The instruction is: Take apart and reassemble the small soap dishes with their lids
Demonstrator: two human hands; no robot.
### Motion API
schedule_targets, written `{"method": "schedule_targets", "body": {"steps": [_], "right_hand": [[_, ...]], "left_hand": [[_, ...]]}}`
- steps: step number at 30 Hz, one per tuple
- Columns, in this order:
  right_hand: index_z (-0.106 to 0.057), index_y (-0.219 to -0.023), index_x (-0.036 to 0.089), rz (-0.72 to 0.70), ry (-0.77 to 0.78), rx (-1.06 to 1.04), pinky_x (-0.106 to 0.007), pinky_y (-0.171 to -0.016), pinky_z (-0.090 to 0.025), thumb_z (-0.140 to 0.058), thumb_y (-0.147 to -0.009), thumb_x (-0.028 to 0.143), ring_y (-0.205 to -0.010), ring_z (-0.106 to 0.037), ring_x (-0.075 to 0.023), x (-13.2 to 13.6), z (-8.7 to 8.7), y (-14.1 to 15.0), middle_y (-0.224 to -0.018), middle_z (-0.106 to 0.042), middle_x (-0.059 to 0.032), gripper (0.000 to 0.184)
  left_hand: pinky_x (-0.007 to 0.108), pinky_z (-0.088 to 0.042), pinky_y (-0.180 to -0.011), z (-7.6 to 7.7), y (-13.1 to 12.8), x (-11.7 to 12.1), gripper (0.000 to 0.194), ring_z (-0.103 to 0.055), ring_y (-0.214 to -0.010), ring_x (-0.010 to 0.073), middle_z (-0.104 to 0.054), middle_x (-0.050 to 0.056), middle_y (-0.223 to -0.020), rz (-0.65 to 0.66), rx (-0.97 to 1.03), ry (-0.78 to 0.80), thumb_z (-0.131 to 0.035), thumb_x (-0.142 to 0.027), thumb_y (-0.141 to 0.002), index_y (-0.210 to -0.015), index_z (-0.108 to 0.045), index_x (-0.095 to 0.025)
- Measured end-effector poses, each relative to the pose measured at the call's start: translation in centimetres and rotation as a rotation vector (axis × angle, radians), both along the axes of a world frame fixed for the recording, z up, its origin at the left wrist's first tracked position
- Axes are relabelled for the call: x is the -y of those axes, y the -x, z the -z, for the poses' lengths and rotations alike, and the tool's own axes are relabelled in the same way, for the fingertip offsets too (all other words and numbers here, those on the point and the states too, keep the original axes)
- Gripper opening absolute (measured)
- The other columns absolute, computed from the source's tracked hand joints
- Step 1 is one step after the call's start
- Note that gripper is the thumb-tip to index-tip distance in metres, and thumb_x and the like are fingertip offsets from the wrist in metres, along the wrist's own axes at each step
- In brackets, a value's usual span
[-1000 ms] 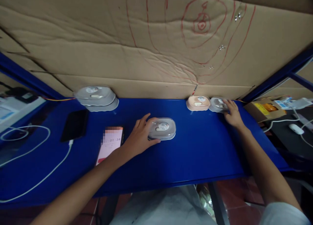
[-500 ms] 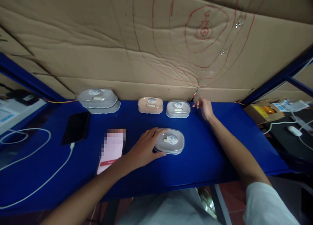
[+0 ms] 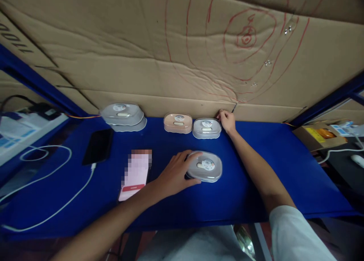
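My left hand (image 3: pixel 182 170) is wrapped round the left end of a grey oval plastic box (image 3: pixel 209 172) with a clear lid, a round label and a pale clasp. That box lies on the blue tabletop (image 3: pixel 256 204). Behind it, by the cardboard, stand a similar pink box (image 3: pixel 178 124) and another grey box (image 3: pixel 207 129), side by side with a small gap. My right hand (image 3: pixel 227 121) is at the right end of this rear grey box, its fingers curled in. Whether they touch the box I cannot tell.
Two stacked grey boxes (image 3: pixel 125 119) stand at the back left. A lit phone (image 3: pixel 136 174) lies left of my left hand, a dark phone (image 3: pixel 98 147) with a white cable beyond it. A power strip (image 3: pixel 31 132) is far left, a small carton (image 3: pixel 321 136) far right.
The pink box and its grey neighbour have shifted left along the back. My right hand has let go of that grey box and followed leftward. My left hand's box has come slightly right and nearer.
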State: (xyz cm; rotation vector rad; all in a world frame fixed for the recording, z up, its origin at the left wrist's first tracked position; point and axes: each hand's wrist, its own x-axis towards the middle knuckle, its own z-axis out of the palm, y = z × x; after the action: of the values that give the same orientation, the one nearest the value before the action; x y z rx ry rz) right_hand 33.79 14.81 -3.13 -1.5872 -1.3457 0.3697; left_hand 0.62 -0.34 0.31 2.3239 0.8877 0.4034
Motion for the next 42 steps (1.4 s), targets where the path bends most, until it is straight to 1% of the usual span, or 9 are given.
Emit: {"method": "schedule_targets", "body": {"steps": [4,9,11,13,15,16,23,38,42], "right_hand": [[-0.062,-0.062,0.021,0.093,-0.026,-0.002,-0.03,-0.067,-0.047,-0.043,-0.094,0.051,-0.068,-0.064,-0.0205,0.0,0.2,-0.4,-0.064,-0.068,-0.0043,0.047],[-0.071,-0.07,0.017,0.013,0.039,0.04,-0.03,-0.072,-0.051,-0.052,-0.096,0.042,-0.072,-0.067,-0.0197,0.3,0.5,-0.7,-0.071,-0.072,-0.0045,0.041],[-0.075,-0.084,0.015,-0.006,0.077,0.057,-0.033,-0.08,-0.056,-0.056,-0.1,0.04,-0.082,-0.07,-0.0207,0.4,0.6,-0.9,-0.085,-0.075,-0.006,0.035],[-0.073,-0.109,0.014,-0.001,0.116,0.066,-0.039,-0.088,-0.059,-0.061,-0.102,0.041,-0.098,-0.071,-0.0233,0.5,0.7,-1.1,-0.11,-0.074,-0.0076,0.029],[-0.066,-0.127,0.016,0.002,0.155,0.076,-0.045,-0.093,-0.06,-0.066,-0.101,0.041,-0.111,-0.069,-0.0266,0.5,0.9,-1.4,-0.128,-0.067,-0.008,0.036],[-0.064,-0.131,0.017,-0.003,0.172,0.083,-0.046,-0.094,-0.06,-0.067,-0.101,0.042,-0.114,-0.068,-0.0281,0.5,1.0,-1.4,-0.132,-0.065,-0.0075,0.039],[-0.065,-0.13,0.017,-0.076,0.208,0.127,-0.046,-0.095,-0.06,-0.067,-0.101,0.041,-0.114,-0.068,-0.0285,0.1,1.3,-1.0,-0.132,-0.066,-0.0077,0.039],[-0.064,-0.131,0.017,-0.043,0.22,0.178,-0.046,-0.095,-0.06,-0.068,-0.101,0.041,-0.114,-0.068,-0.0274,0.4,1.0,-0.3,-0.132,-0.065,-0.0084,0.039],[-0.063,-0.132,0.018,-0.04,0.224,0.182,-0.046,-0.095,-0.06,-0.067,-0.101,0.039,-0.113,-0.068,-0.0252,0.5,1.0,-0.3,-0.133,-0.065,-0.0098,0.038]], "left_hand": [[0.055,-0.04,-0.115,0.3,0.2,0.0,0.088,-0.049,-0.139,0.0399,-0.051,0.01,-0.155,0.002,0.012,-0.016,-0.085,-0.037,-0.081,-0.157,-0.042,-0.038],[0.056,-0.04,-0.116,0.2,0.3,0.0,0.088,-0.049,-0.14,0.04,-0.051,0.01,-0.155,0.008,-0.012,-0.022,-0.085,-0.037,-0.082,-0.158,-0.04,-0.038],[0.057,-0.039,-0.117,0.1,0.3,0.0,0.088,-0.048,-0.141,0.0401,-0.05,0.011,-0.155,0.011,-0.021,-0.019,-0.085,-0.037,-0.082,-0.158,-0.039,-0.037],[0.058,-0.039,-0.117,-0.1,0.2,0.0,0.088,-0.047,-0.141,0.0403,-0.049,0.012,-0.155,0.01,-0.031,-0.008,-0.085,-0.038,-0.083,-0.158,-0.04,-0.036],[0.058,-0.039,-0.117,-0.2,0.2,0.0,0.086,-0.048,-0.141,0.0404,-0.049,0.013,-0.155,0.006,-0.041,0.006,-0.084,-0.037,-0.084,-0.158,-0.041,-0.036],[0.059,-0.039,-0.117,-0.3,0.1,0.0,0.085,-0.048,-0.141,0.0406,-0.049,0.013,-0.155,0.003,-0.046,0.009,-0.084,-0.037,-0.084,-0.158,-0.041,-0.035],[0.059,-0.039,-0.117,-0.1,0.1,-0.1,0.086,-0.048,-0.141,0.0393,-0.048,0.013,-0.156,0.004,-0.063,-0.01,-0.083,-0.038,-0.085,-0.159,-0.039,-0.034],[0.059,-0.041,-0.116,0.0,0.2,0.1,0.087,-0.049,-0.14,0.0396,-0.049,0.013,-0.155,0.001,-0.055,-0.037,-0.084,-0.037,-0.085,-0.159,-0.039,-0.035],[0.059,-0.04,-0.116,0.1,0.2,0.0,0.086,-0.048,-0.141,0.0398,-0.048,0.014,-0.155,0.012,-0.066,-0.037,-0.083,-0.039,-0.086,-0.16,-0.038,-0.033]]}}
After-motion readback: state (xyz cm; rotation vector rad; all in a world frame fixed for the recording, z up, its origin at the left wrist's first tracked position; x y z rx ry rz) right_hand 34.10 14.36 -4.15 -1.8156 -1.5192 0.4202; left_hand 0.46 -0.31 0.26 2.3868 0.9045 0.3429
